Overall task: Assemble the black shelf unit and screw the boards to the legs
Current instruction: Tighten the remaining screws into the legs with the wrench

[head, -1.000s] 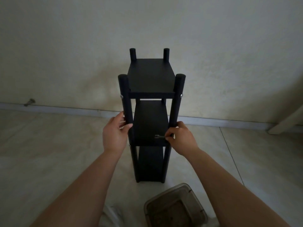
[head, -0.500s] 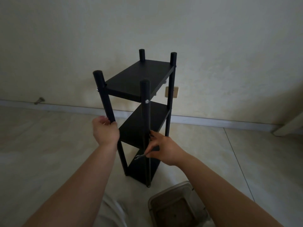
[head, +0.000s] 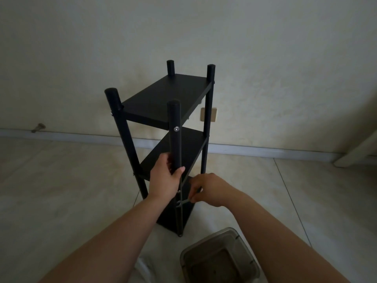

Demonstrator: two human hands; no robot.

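From my seat I see a small peg (head: pixel 38 127) poking from the baseboard at far left. The black shelf unit (head: pixel 169 99) stands upright on the tiled floor (head: pixel 61 190) near the wall, corner turned toward me, with three boards fixed between four legs. My left hand (head: pixel 165 179) is wrapped around the nearest leg (head: pixel 174 139), just below a shiny screw (head: pixel 176 129). Behind the shelf a tan wall plate (head: pixel 210 115) shows. My right hand (head: pixel 210 189) pinches a small metal wrench (head: pixel 183 202), its open end against the same leg, lower down. A clear plastic bin (head: pixel 230 237) sits on the floor at bottom right.
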